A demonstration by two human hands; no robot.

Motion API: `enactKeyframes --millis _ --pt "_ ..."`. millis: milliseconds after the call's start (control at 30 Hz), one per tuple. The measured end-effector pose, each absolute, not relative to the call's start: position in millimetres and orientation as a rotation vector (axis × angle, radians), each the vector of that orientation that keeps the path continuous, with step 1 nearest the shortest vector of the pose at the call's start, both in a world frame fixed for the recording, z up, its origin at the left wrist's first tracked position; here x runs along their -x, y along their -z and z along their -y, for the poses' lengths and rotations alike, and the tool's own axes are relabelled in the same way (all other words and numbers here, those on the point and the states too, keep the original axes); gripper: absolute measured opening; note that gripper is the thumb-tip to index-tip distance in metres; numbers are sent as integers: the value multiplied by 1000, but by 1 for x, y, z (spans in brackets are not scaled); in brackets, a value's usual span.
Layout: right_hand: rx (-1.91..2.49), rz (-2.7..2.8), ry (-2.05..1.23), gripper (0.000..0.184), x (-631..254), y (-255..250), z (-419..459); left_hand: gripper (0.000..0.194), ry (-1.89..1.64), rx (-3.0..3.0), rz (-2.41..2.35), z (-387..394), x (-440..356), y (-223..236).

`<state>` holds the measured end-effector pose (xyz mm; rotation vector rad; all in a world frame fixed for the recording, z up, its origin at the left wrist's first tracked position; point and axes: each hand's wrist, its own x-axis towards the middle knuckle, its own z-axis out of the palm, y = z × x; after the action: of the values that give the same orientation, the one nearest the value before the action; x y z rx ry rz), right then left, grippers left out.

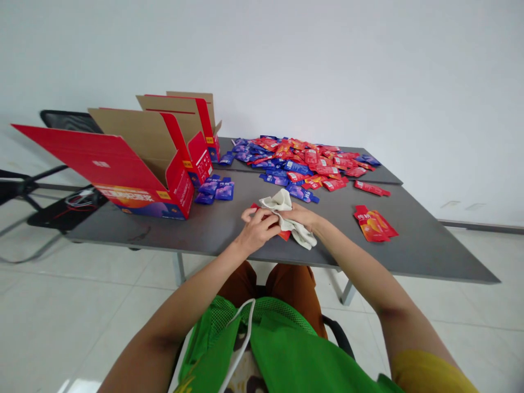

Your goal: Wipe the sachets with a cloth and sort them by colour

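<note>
Grey table (380,256), 2 hands (257,230) on cloth (301,233)

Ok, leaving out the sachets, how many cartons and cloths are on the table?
Open red cartons: 2
Off-white cloth: 1
Total: 3

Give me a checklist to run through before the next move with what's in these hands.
1. Red sachet held between left hand and right hand: ok.
2. Off-white cloth bunched against the sachet: ok.
3. Sachet's surface clean: cannot tell, cloth and hands hide most of it.
4. Nearest open red carton upright, flaps raised: ok.
5. Loose pile of red and blue sachets apart from the hands: ok.
</note>
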<state>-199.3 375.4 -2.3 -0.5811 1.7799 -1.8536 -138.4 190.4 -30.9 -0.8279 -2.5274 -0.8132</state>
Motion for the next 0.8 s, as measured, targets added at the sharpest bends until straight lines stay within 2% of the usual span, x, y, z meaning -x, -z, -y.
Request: enactKeyframes --millis 100,200,267,367,433,500,567,667,800 --pt "450 -1766 1988 44 196 -1 -364 27 870 530 2421 -186 140 29" --pt "287 -1773 2103 31 193 -8 -357 70 1144 198 2155 -183 146 32" --pt "254 -1807 2152 29 191 -11 -355 78 1515 71 2021 -186 152 33" --pt "321 -2125 2130 37 187 -8 -353 74 2235 91 1859 -203 158 33" --pt "418 -2582 1917 48 185 -4 -351 67 2649 165 1684 -218 161 31" --pt "442 -3083 1495 56 181 0 -346 55 2911 189 1469 -231 165 27" --pt "406 -3423 1017 57 177 1 -341 48 3028 145 1285 -237 170 23" --pt "527 -3533 491 49 171 -1 -334 46 3032 68 1194 -232 176 19" --pt "797 -3378 91 44 160 -1 -336 60 3003 25 1355 -216 175 20"
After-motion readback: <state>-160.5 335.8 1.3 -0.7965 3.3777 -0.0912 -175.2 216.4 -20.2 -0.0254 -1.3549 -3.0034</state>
